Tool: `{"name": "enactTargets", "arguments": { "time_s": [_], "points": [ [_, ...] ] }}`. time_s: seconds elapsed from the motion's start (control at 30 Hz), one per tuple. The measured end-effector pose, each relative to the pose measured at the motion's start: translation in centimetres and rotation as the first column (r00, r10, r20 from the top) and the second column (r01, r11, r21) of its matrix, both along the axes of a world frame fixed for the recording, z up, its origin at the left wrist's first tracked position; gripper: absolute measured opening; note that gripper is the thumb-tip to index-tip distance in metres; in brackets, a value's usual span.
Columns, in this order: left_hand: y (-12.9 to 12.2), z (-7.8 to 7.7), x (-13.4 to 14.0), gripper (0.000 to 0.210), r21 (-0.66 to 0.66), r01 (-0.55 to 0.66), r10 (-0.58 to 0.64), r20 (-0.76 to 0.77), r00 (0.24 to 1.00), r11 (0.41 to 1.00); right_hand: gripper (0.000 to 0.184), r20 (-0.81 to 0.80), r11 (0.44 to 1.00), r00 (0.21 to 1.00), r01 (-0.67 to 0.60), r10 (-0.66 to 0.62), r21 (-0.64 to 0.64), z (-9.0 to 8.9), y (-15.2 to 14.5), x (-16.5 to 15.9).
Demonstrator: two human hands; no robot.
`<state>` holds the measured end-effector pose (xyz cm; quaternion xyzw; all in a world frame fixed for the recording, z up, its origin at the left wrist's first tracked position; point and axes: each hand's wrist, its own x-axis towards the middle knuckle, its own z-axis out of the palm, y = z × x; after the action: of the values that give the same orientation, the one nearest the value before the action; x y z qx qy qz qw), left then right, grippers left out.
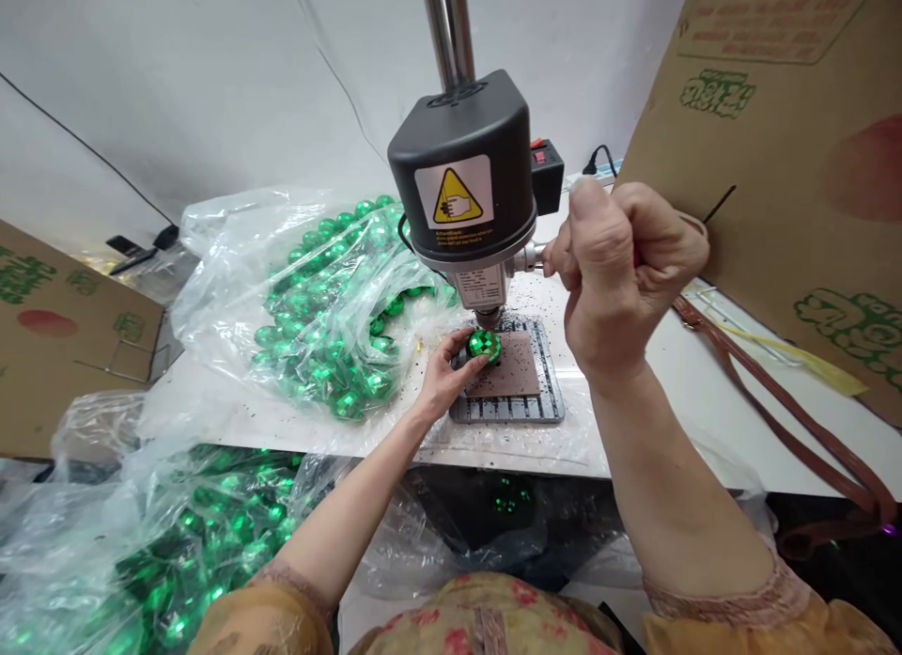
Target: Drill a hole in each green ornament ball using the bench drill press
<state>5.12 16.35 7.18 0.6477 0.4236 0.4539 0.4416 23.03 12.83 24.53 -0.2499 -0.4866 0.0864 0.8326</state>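
Observation:
Under the chuck of a small bench drill press, my left hand pinches a shiny green mirrored ball between thumb and fingers. The ball rests on or just above a brown board, which lies on the slotted metal base plate. My right hand is closed in a fist at the drill press's feed lever, on the right side of the head. Most of the lever is hidden by my fingers. The drill tip at the ball cannot be made out.
A clear plastic bag of green balls lies left on the white table; another bag of balls sits below the edge. Cardboard boxes stand on both sides. A brown strap hangs at right. Dark shavings litter the base.

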Motion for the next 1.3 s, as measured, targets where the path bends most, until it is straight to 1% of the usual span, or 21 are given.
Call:
{"name": "enactTargets", "arguments": {
  "time_s": [0.1,0.2,0.23,0.3,0.4,0.47,0.63,0.77,0.87,0.93,1.0,1.1,1.3],
  "points": [
    [-0.2,0.1,0.2,0.054,0.059,-0.008,0.012,-0.075,0.997,0.998,0.054,0.013,1.000,1.000,0.009,-0.009,-0.002,0.0,-0.1,0.1],
    [-0.6,0.2,0.6,0.055,0.111,-0.015,0.029,-0.131,0.991,0.994,0.057,0.034,0.995,0.998,0.054,-0.051,-0.080,-0.1,-0.1,0.1],
    [-0.8,0.2,0.8,0.056,0.120,-0.002,0.018,-0.137,0.990,0.993,0.058,0.037,0.994,0.998,0.060,-0.056,-0.094,-0.1,-0.1,0.1],
    [-1.1,0.3,1.2,0.055,0.127,0.035,-0.018,-0.131,0.991,0.991,0.058,0.027,0.996,0.999,0.045,-0.043,-0.071,-0.2,-0.1,0.1],
    [-1.6,0.4,1.7,0.055,0.119,0.082,-0.069,-0.112,0.991,0.989,0.055,-0.007,1.000,1.000,0.007,-0.007,0.005,-0.1,-0.1,-0.1],
    [-1.8,0.4,1.9,0.055,0.108,0.086,-0.076,-0.097,0.992,0.990,0.054,-0.013,1.000,1.000,-0.002,0.002,0.022,0.0,0.0,-0.1],
    [-1.9,0.2,2.0,0.052,0.068,0.064,-0.058,-0.089,0.994,0.996,0.054,0.002,1.000,1.000,0.006,-0.006,0.005,-0.1,0.0,0.0],
    [-1.8,0.0,2.1,0.056,0.035,0.081,-0.079,-0.046,0.996,0.996,0.058,0.015,0.997,0.999,0.048,-0.047,-0.060,-0.5,-0.2,0.1],
    [-1.8,0.0,2.2,0.058,0.042,0.074,-0.073,-0.038,0.997,0.996,0.057,0.031,0.994,0.997,0.074,-0.072,-0.082,-0.9,-0.4,0.0],
    [-1.8,0.0,2.3,0.058,0.057,0.065,-0.063,-0.040,0.997,0.996,0.057,0.028,0.995,0.997,0.078,-0.076,-0.060,-1.3,-0.5,-0.1],
    [-1.8,0.0,2.3,0.057,0.060,0.064,-0.062,-0.034,0.997,0.996,0.056,0.014,0.998,0.998,0.067,-0.067,-0.003,-1.6,-0.4,-0.2],
    [-1.8,-0.1,2.3,0.058,0.037,0.085,-0.085,-0.010,0.996,0.996,0.055,0.003,0.994,0.999,0.048,-0.049,0.094,-1.9,-0.1,-0.3],
    [-1.8,-0.4,2.4,0.060,0.013,0.097,-0.097,0.024,0.995,0.995,0.057,0.023,0.975,0.999,0.039,-0.045,0.217,-2.2,0.3,-0.4]
  ]
}}
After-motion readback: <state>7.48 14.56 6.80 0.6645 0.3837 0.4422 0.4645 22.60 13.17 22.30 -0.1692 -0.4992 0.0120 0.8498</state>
